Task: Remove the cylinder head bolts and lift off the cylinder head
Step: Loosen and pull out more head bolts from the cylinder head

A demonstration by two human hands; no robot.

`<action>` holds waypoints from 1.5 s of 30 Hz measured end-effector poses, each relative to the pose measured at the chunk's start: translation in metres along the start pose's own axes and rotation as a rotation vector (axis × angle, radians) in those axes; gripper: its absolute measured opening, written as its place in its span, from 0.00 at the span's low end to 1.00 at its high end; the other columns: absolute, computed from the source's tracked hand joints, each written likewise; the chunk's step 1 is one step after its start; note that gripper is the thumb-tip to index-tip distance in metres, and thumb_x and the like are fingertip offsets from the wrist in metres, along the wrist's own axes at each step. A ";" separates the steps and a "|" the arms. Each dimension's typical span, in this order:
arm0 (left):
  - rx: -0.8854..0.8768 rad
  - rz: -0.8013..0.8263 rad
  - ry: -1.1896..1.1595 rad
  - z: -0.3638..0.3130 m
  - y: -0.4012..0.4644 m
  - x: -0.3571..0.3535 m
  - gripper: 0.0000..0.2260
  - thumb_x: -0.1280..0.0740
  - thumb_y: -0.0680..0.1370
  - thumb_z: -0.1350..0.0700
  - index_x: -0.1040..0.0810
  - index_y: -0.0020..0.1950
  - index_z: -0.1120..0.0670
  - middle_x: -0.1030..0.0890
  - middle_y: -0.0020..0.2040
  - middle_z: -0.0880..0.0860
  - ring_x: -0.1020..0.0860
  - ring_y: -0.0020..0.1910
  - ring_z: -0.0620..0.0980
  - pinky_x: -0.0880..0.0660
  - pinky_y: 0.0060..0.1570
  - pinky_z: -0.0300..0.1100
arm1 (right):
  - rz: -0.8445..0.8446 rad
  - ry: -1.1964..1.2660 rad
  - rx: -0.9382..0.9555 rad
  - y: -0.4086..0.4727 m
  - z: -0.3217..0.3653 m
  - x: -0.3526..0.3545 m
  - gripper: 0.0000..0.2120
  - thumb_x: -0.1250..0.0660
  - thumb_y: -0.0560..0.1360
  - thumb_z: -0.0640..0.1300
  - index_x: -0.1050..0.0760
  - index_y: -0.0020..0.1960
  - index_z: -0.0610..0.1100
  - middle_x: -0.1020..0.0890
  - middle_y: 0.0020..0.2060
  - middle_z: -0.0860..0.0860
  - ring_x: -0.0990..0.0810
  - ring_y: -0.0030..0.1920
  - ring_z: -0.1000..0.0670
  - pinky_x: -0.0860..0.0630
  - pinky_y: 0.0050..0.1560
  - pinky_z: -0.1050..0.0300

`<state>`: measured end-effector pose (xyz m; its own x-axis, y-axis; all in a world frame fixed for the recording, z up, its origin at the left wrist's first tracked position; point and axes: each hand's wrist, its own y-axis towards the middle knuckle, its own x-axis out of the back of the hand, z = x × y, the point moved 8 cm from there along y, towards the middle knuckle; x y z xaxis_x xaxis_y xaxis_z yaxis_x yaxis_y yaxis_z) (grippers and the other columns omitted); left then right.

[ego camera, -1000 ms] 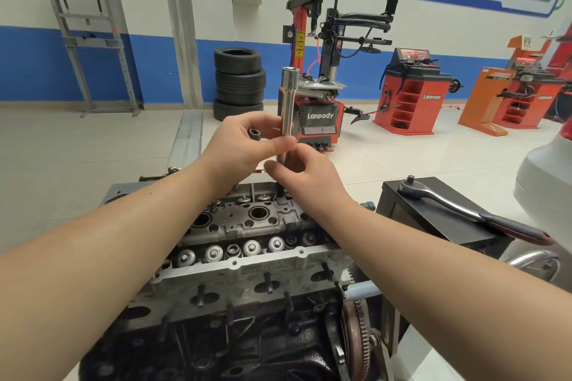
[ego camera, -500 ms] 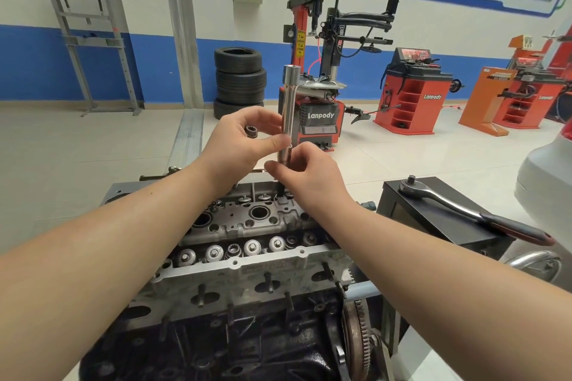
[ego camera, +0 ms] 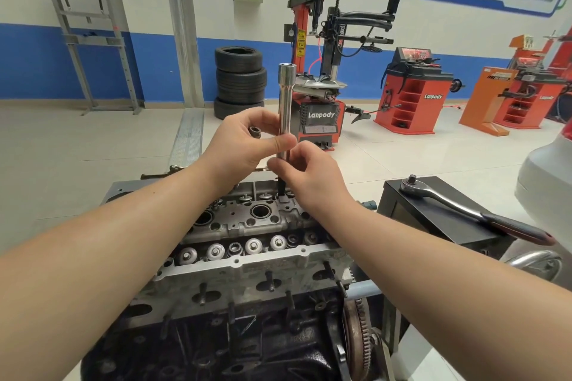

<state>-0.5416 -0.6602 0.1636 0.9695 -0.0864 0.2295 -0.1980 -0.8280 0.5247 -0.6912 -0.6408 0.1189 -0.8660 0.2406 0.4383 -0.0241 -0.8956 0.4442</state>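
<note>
Above the cylinder head (ego camera: 247,226), left hand (ego camera: 244,145) grips the upright extension bar (ego camera: 286,96) and a small socket (ego camera: 255,132); right hand (ego camera: 309,170) pinches the bar's lower end.

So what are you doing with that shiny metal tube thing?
A person stands over an engine whose cylinder head is still in place. The left hand holds a long silver socket extension upright and also a small dark socket. The right hand pinches the tool's lower end just above the head. The ratchet wrench lies unused on the black box to the right.
</note>
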 end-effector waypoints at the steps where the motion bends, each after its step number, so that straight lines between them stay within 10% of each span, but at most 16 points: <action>1: 0.011 0.036 -0.038 0.000 -0.001 -0.003 0.06 0.22 0.77 0.55 0.14 0.53 0.51 0.13 0.50 0.50 0.20 0.37 0.40 0.25 0.41 0.36 | 0.009 -0.007 0.014 0.000 0.001 -0.001 0.13 0.27 0.78 0.55 0.27 0.40 0.53 0.22 0.32 0.58 0.26 0.34 0.59 0.31 0.39 0.57; 4: 0.069 0.128 -0.191 0.001 -0.005 -0.010 0.08 0.30 0.82 0.58 0.15 0.61 0.53 0.13 0.55 0.55 0.29 0.23 0.39 0.33 0.23 0.32 | 0.053 0.027 0.046 -0.001 0.006 -0.003 0.09 0.32 0.82 0.51 0.24 0.43 0.54 0.17 0.36 0.60 0.20 0.39 0.59 0.25 0.43 0.52; 9: 0.010 -0.031 -0.024 -0.001 -0.001 0.003 0.07 0.20 0.74 0.56 0.15 0.49 0.50 0.13 0.45 0.45 0.20 0.39 0.37 0.26 0.42 0.33 | 0.050 0.010 -0.005 -0.001 0.001 -0.004 0.15 0.28 0.72 0.64 0.24 0.44 0.53 0.19 0.36 0.58 0.22 0.37 0.60 0.25 0.42 0.55; 16: 0.111 0.122 -0.216 0.005 -0.004 -0.009 0.09 0.27 0.81 0.57 0.15 0.61 0.54 0.13 0.54 0.55 0.34 0.22 0.42 0.37 0.21 0.35 | 0.071 0.037 0.040 -0.001 0.008 -0.003 0.08 0.30 0.81 0.50 0.20 0.46 0.48 0.17 0.38 0.48 0.20 0.40 0.48 0.25 0.44 0.49; 22: -0.012 -0.011 0.013 0.001 -0.001 0.002 0.08 0.19 0.72 0.53 0.15 0.47 0.50 0.15 0.43 0.45 0.21 0.40 0.39 0.26 0.46 0.38 | 0.037 0.028 -0.013 -0.002 0.004 0.001 0.14 0.23 0.73 0.57 0.26 0.40 0.52 0.23 0.33 0.58 0.25 0.35 0.57 0.28 0.41 0.56; 28: 0.067 0.136 -0.199 0.006 -0.003 -0.009 0.09 0.27 0.79 0.54 0.14 0.59 0.50 0.12 0.53 0.55 0.29 0.23 0.40 0.33 0.24 0.34 | 0.077 0.086 0.046 -0.004 0.013 -0.002 0.09 0.31 0.82 0.48 0.18 0.47 0.43 0.18 0.37 0.42 0.25 0.38 0.53 0.24 0.46 0.43; 33: -0.017 -0.013 0.023 0.002 0.000 0.001 0.08 0.19 0.73 0.54 0.15 0.49 0.50 0.14 0.46 0.45 0.18 0.46 0.39 0.26 0.48 0.32 | 0.034 0.050 -0.018 -0.002 0.005 0.000 0.13 0.24 0.75 0.56 0.26 0.42 0.51 0.22 0.35 0.56 0.24 0.37 0.54 0.25 0.42 0.53; 39: 0.068 0.104 -0.191 0.005 -0.003 -0.008 0.11 0.27 0.79 0.59 0.15 0.61 0.52 0.13 0.55 0.55 0.29 0.23 0.39 0.35 0.23 0.33 | 0.077 0.071 0.077 -0.001 0.011 -0.003 0.08 0.30 0.81 0.47 0.20 0.42 0.49 0.23 0.33 0.54 0.27 0.36 0.54 0.27 0.43 0.49; 45: -0.016 0.014 0.003 0.000 -0.002 -0.001 0.07 0.20 0.74 0.57 0.14 0.48 0.51 0.14 0.46 0.48 0.18 0.45 0.42 0.25 0.50 0.41 | 0.036 -0.002 0.001 -0.001 0.003 -0.001 0.13 0.24 0.75 0.57 0.27 0.42 0.53 0.24 0.33 0.59 0.26 0.34 0.59 0.30 0.40 0.58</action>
<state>-0.5418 -0.6585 0.1624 0.9663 -0.0959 0.2390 -0.2134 -0.8176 0.5347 -0.6886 -0.6397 0.1201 -0.8655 0.2086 0.4555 0.0078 -0.9035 0.4284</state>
